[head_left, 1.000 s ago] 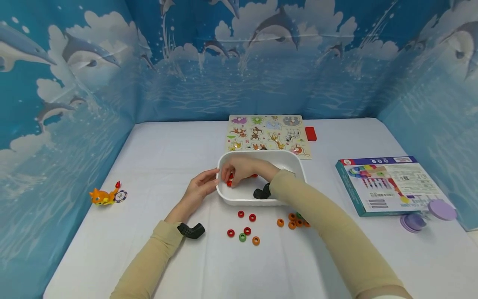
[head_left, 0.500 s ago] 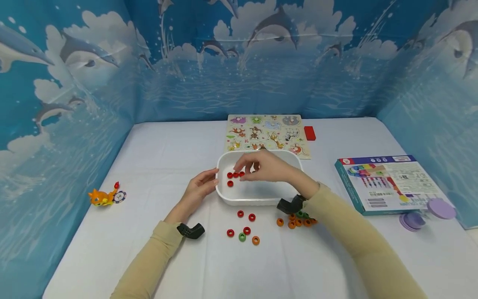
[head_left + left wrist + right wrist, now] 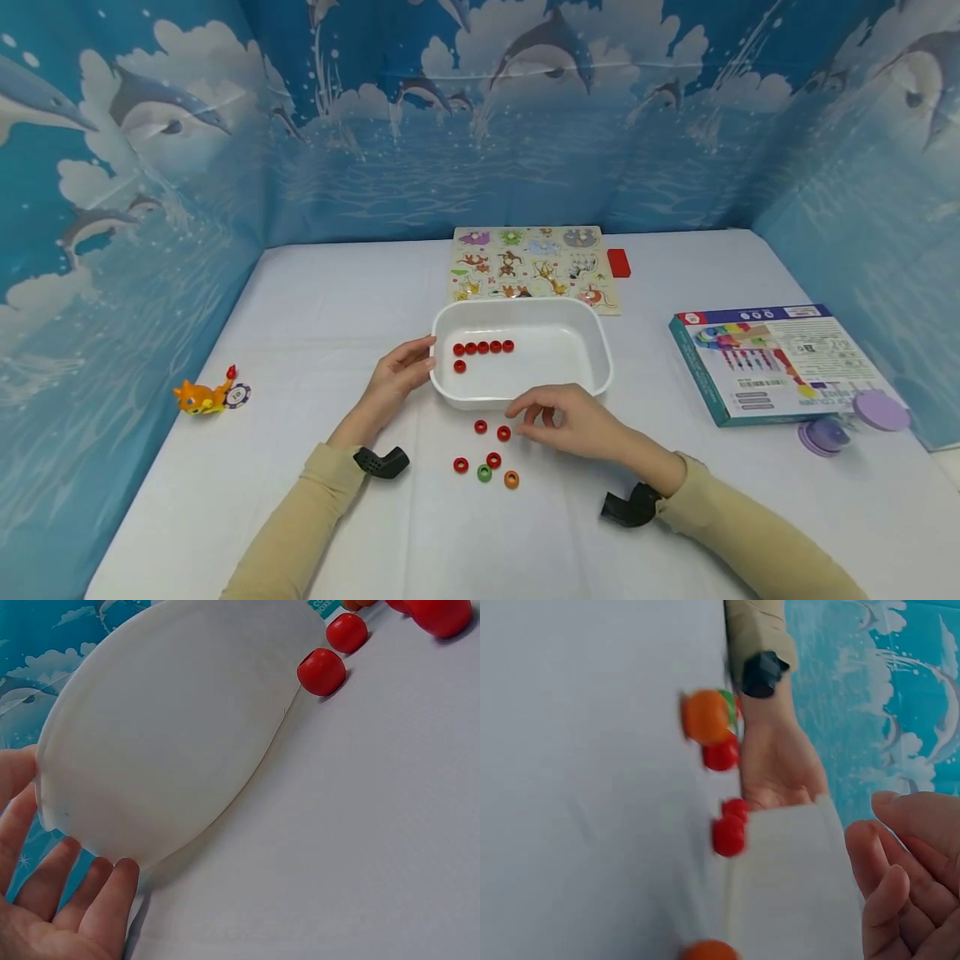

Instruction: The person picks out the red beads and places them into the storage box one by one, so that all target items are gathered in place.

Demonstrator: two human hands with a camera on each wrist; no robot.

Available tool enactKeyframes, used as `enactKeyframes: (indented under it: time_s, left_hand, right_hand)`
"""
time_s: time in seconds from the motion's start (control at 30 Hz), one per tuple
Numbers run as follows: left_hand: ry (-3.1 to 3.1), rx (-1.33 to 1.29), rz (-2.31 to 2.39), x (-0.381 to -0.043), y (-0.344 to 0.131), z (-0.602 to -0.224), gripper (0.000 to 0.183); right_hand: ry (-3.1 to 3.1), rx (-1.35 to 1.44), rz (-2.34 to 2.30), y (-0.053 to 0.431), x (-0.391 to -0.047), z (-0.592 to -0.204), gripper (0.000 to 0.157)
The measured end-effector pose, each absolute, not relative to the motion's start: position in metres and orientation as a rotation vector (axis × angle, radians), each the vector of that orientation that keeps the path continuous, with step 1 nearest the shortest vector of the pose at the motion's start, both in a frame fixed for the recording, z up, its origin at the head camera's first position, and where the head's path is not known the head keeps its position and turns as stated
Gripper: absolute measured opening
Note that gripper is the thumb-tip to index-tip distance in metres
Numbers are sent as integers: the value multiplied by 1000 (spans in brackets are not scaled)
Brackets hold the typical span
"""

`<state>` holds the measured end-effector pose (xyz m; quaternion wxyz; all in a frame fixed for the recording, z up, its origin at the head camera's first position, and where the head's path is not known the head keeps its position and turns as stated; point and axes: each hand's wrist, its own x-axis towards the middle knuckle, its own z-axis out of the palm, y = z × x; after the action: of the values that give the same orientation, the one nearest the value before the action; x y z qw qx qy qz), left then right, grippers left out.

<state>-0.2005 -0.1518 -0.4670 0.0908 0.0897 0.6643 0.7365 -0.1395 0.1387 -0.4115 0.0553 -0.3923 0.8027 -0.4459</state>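
Observation:
In the head view, my left hand [image 3: 397,379] rests its fingertips against the left end of a white tray [image 3: 562,358]. The left wrist view shows those fingers extended along the tray's outer wall. Inside the tray, several red beads [image 3: 483,347] form a row, and one red bead [image 3: 460,366] sits below its left end. My right hand [image 3: 570,421] hovers by the tray's front rim, fingers loosely bent and nothing held. Close to its fingertips lies a red bead [image 3: 503,433] on the table. Nearer me are more red beads, a green bead [image 3: 484,473] and an orange bead [image 3: 512,479].
An animal puzzle board [image 3: 536,262] lies behind the tray, with a red block [image 3: 618,262] beside it. To the right are a flat box [image 3: 780,362] and purple discs [image 3: 881,410]. An orange toy figure [image 3: 201,398] sits at far left.
My right hand has come out of the tray toward me, uncovering the row of red beads. It and its arm now cover the orange bead cluster. My left hand stays at the tray.

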Motion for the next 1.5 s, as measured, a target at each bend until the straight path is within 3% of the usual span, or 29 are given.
enactKeyframes:
  time_s: [0.43,0.73,1.07,1.3,1.5]
  left_hand:
    - [1950,269,2212,-201,-153,-466,48]
    - [1969,247,2202,-200,-154,-467,49]
    - [1955,266,2194,-201,-153,-469,49]
    - [1971,274,2183,-202,-154,-467,48]
    - [1963,273,2193,-202,-152,-468,47]
  right_hand:
    - [2558,-1219,-1210,131,-138,-448,27]
    - [2624,-1221,-1151,127,-136,-452,16]
    - [2464,-1071,-1043,136,-138,-397,15]
    - [2418,-1273,-1020,131,-181,-344,17]
    - [2328,-1273,-1088,113,-230,-334,18]
